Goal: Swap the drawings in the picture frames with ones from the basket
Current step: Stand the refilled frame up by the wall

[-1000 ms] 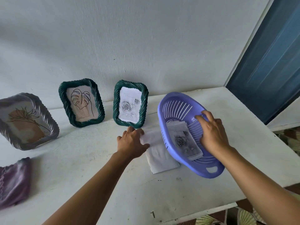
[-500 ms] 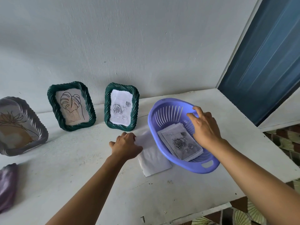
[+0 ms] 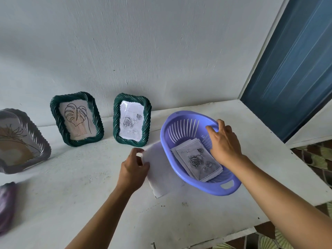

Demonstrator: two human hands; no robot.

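A purple plastic basket (image 3: 181, 159) sits tilted on the white table, holding a stack of rose drawings (image 3: 198, 160). My right hand (image 3: 224, 141) grips the basket's far rim. My left hand (image 3: 133, 168) pinches the upper left edge of white sheets (image 3: 161, 173) that lie partly under the basket. Against the wall stand a green frame with a rose drawing (image 3: 132, 120), a green frame with a leaf drawing (image 3: 77, 119) and a grey frame with a plant drawing (image 3: 19, 141).
A purple cloth (image 3: 6, 205) lies at the table's left edge. The table's front edge (image 3: 233, 236) runs just below my arms. A blue door (image 3: 294, 65) stands to the right, past the table's right edge.
The basket has tipped back down from a steep tilt toward level. My left hand has pulled the white sheets' edge slightly up and out from under it.
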